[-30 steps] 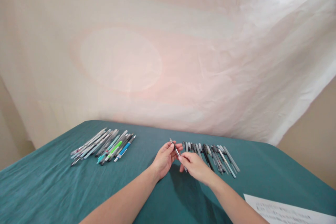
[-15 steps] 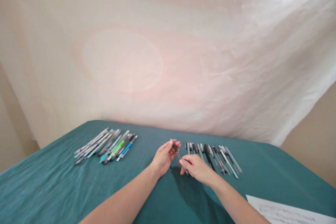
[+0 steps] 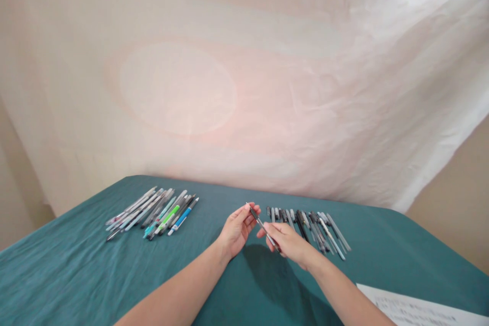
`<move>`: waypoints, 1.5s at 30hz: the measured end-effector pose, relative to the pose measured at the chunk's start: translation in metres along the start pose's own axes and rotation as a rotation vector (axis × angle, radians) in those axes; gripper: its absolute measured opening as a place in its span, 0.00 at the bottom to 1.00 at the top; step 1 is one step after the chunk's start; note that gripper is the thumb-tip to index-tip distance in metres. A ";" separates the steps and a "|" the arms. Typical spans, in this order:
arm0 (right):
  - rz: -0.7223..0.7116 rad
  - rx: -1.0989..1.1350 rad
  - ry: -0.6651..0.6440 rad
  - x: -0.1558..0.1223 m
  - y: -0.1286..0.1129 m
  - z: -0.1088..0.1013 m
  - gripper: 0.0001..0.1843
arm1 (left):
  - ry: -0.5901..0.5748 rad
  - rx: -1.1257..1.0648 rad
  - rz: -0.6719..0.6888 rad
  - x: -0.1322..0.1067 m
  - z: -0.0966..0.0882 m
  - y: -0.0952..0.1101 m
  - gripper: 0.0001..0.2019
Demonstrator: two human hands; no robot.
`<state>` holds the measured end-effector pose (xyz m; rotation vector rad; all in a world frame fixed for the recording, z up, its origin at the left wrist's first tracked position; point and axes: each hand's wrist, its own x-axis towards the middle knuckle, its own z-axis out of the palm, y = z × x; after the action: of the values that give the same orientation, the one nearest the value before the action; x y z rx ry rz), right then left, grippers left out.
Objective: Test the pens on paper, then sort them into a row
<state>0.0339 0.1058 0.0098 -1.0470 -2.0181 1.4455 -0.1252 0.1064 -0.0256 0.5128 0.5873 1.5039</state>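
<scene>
A slim dark pen (image 3: pixel 260 221) is held slantwise between both hands above the green cloth. My left hand (image 3: pixel 237 229) is closed on its upper end, pinched between thumb and fingers. Lower down the barrel, my right hand (image 3: pixel 287 242) grips the same pen, whose bottom end shows below the fingers. Just beyond the right hand lies a row of grey, black and clear pens (image 3: pixel 314 232). Farther off to the left is a second group of pens (image 3: pixel 156 211), among them a bright green pen (image 3: pixel 168 217) and a blue pen (image 3: pixel 183 217).
The green tablecloth (image 3: pixel 114 285) covers the table and has creases on the left. A white sheet of paper with blurred print (image 3: pixel 412 306) lies at the front right. Behind the table hangs a pale, wrinkled cloth (image 3: pixel 267 86).
My right hand has shifted slightly up and right along the pen, and more of the pen's lower barrel shows. My left hand keeps its pinch on the upper end.
</scene>
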 end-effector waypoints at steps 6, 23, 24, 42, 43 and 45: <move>-0.001 0.007 0.042 0.000 0.002 0.000 0.18 | -0.021 0.029 -0.016 -0.001 0.000 0.000 0.10; 0.039 0.046 0.078 0.001 0.001 0.000 0.16 | -0.016 0.052 -0.011 -0.004 0.003 0.002 0.09; 0.047 0.058 0.079 0.001 0.002 0.000 0.16 | -0.019 0.049 -0.010 -0.004 0.003 0.002 0.09; 0.050 0.055 0.031 0.003 0.010 0.000 0.13 | 0.028 0.030 0.010 -0.002 0.004 0.004 0.08; 0.053 0.057 0.019 0.003 0.011 0.000 0.13 | 0.042 0.016 0.021 -0.001 0.003 0.004 0.08; 0.060 0.062 -0.001 0.003 0.012 0.000 0.14 | 0.079 -0.016 0.048 0.002 0.000 0.005 0.08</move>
<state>0.0357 0.1097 -0.0014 -1.0895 -1.9450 1.5291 -0.1294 0.1084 -0.0225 0.4588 0.6277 1.5791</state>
